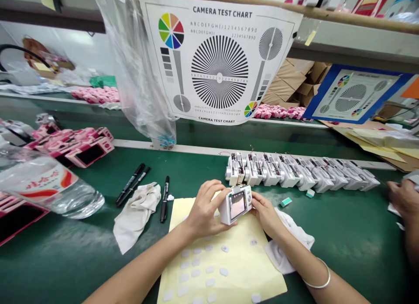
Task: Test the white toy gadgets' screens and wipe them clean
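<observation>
A small white camera point(236, 203) with its lit screen facing me is held between both hands above a yellow backing sheet point(235, 269) that carries several round stickers. My left hand point(205, 210) wraps its left end, fingers curled round the body. My right hand point(266, 213) grips the right end, with a white cloth point(291, 243) under the wrist. The camera points toward a hanging camera test chart point(219, 59).
A row of several white camera bodies point(301, 173) lies behind on the green mat. To the left are black markers point(137, 184), a cloth point(137, 214), a water bottle point(49, 186) and pink cameras point(81, 147). Another person's hand point(404, 199) is at the right edge.
</observation>
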A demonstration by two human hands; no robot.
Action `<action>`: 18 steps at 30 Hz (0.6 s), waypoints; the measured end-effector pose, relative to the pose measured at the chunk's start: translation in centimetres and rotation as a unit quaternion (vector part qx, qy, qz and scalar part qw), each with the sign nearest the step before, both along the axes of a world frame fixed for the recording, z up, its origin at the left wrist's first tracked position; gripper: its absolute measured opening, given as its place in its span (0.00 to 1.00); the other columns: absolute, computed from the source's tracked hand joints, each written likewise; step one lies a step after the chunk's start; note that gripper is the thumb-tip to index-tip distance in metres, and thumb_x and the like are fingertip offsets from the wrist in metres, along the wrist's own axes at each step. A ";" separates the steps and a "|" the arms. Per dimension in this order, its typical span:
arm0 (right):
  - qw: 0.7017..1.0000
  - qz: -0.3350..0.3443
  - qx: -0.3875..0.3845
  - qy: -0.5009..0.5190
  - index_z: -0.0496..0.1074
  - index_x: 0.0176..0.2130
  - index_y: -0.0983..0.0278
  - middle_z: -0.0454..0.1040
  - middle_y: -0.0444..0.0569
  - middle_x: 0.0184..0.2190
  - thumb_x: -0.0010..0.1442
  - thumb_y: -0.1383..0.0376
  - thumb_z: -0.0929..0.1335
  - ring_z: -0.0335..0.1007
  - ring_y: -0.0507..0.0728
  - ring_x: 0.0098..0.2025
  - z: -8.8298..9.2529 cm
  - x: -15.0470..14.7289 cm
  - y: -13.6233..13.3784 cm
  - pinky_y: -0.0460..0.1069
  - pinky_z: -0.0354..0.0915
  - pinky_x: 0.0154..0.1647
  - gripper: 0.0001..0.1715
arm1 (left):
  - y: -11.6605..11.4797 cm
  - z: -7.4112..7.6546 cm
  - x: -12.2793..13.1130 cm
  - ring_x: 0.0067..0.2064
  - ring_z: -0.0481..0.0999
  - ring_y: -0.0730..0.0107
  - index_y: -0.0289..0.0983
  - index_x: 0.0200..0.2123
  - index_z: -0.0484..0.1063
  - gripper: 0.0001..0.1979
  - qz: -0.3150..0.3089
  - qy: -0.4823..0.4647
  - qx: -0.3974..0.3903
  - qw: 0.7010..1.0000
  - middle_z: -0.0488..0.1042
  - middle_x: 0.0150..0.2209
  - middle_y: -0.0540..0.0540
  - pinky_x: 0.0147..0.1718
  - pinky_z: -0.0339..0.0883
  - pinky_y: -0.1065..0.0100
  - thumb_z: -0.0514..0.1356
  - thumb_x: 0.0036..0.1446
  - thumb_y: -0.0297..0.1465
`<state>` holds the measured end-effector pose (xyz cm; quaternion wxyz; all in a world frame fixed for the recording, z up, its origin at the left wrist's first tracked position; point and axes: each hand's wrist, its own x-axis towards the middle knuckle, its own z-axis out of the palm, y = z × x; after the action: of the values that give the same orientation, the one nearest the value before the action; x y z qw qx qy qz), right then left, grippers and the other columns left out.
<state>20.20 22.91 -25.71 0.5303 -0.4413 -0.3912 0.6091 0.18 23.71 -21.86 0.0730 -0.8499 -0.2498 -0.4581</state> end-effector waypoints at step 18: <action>0.993 -0.077 -0.061 -0.068 0.74 0.37 0.57 0.75 0.51 0.44 0.38 0.56 0.72 0.73 0.62 0.40 -2.5 1.6 0.5 0.53 0.71 0.38 0.22 | 1.0 -0.9 0.0 0.44 0.67 0.58 0.31 0.43 0.66 0.33 0.017 -0.027 0.059 0.998 0.69 0.37 0.40 0.43 0.65 0.57 0.58 0.43 0.53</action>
<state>21.80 23.41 -28.22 0.5196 -0.5420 -0.3530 0.5583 0.14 24.70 -22.80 0.1245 -0.8271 -0.2385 -0.4935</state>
